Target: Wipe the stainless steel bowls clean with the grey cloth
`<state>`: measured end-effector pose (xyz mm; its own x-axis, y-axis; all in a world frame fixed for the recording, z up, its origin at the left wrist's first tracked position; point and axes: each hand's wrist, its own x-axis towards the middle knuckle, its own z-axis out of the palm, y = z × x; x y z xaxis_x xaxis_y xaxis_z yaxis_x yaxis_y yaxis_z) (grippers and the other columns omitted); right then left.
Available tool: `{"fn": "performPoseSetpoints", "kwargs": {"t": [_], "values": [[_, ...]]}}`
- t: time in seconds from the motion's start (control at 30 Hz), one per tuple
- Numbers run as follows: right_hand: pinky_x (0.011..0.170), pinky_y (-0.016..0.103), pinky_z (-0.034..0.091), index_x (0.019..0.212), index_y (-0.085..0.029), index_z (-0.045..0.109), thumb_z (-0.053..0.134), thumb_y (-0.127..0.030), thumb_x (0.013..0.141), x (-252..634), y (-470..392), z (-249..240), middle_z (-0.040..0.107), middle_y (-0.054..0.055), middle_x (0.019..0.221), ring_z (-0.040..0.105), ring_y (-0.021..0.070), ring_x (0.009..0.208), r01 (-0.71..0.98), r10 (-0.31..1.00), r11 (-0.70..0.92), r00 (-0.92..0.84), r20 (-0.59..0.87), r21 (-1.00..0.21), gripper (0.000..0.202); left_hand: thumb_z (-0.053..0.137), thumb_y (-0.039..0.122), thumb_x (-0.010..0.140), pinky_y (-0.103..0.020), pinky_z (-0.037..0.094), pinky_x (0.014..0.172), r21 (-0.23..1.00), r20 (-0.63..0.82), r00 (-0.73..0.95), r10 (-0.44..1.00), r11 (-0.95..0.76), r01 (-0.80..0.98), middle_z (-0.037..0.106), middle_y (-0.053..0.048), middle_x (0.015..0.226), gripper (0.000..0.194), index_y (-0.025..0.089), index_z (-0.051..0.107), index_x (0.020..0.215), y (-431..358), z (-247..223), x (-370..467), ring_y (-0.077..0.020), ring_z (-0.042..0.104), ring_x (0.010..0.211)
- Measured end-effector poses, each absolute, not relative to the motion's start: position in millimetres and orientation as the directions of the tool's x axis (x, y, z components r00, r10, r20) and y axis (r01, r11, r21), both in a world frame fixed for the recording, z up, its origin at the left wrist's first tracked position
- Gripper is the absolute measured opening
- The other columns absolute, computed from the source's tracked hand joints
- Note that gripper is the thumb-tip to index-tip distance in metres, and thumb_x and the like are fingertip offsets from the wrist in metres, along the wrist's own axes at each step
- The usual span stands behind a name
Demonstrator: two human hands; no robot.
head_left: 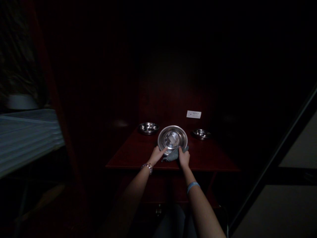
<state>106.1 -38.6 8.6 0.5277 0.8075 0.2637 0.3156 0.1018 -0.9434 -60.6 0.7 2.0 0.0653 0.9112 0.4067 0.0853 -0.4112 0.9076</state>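
Observation:
A shiny metal bowl (172, 138) is tilted up above the front part of a dark red table (131, 158), its inside facing me. My left hand (157, 155) grips the bowl's lower left rim, thumb over the edge. At the lower right rim, my right hand (184, 157) is closed on a grey cloth (173, 155) pressed against the bowl. The cloth hangs between the two hands along the bowl's lower edge. Fingers behind the bowl and cloth are hidden.
Two more metal bowls rest on the table, one at the back left (148, 128) and one at the back right (201, 134). A white socket plate (193, 114) is on the wall behind. Dark panels rise on both sides.

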Motion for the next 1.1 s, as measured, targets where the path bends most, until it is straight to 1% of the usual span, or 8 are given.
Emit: {"fn": "performPoseSetpoints", "kwargs": {"t": [0.33,0.43,0.63,0.87,1.1], "values": [[0.078,0.026,0.052,0.102,-0.011,0.073,0.056,-0.045,0.085,106.7,-35.8,5.2,0.075,0.016,0.096,0.071,0.0258,0.095,0.313,0.808,0.111,0.525,0.269,-0.943,0.042,0.069,0.042,0.072,-0.039,0.05,0.095,0.9,0.422,0.079,0.903,-0.428,0.081,0.072,-0.014,0.109,0.046,0.011,0.069,0.107,5.5,-1.2,-61.4,-0.0272,0.067,0.105],[0.078,0.026,0.052,0.102,-0.011,0.073,0.056,-0.045,0.085,106.4,-37.2,6.5,0.075,0.016,0.096,0.071,0.0253,0.095,0.321,0.807,0.11,0.523,0.273,-0.941,0.041,0.069,0.042,0.073,-0.039,0.05,0.095,0.898,0.425,0.09,0.901,-0.432,0.085,0.073,-0.013,0.109,0.044,0.012,0.069,0.105,6.1,-1.6,-61.8,-0.0269,0.067,0.105],[0.075,0.025,0.051,0.099,-0.011,0.074,0.055,-0.045,0.085,106.5,-37.8,8.0,0.075,0.016,0.093,0.071,0.0255,0.094,0.328,0.812,0.111,0.514,0.276,-0.938,0.041,0.069,0.039,0.073,-0.037,0.049,0.096,0.902,0.418,0.065,0.906,-0.422,0.088,0.072,-0.013,0.11,0.042,0.012,0.069,0.105,3.1,0.6,-61.4,-0.0261,0.066,0.106],[0.076,0.028,0.051,0.092,-0.01,0.074,0.056,-0.046,0.084,107.2,-35.8,5.4,0.075,0.018,0.093,0.071,0.0279,0.093,0.317,0.814,0.1,0.519,0.261,-0.943,0.041,0.068,0.037,0.075,-0.036,0.05,0.096,0.906,0.404,0.079,0.911,-0.411,0.1,0.072,-0.012,0.111,0.038,0.013,0.069,0.105,0.8,2.8,-61.3,-0.0269,0.066,0.106],[0.077,0.027,0.051,0.094,-0.01,0.074,0.056,-0.046,0.083,107.5,-33.7,3.9,0.075,0.017,0.092,0.071,0.0266,0.093,0.312,0.808,0.101,0.528,0.261,-0.945,0.041,0.067,0.033,0.076,-0.036,0.05,0.095,0.901,0.415,0.045,0.909,-0.417,0.117,0.072,-0.013,0.111,0.034,0.014,0.069,0.104,2.0,1.7,-61.0,-0.0269,0.066,0.106]]}}
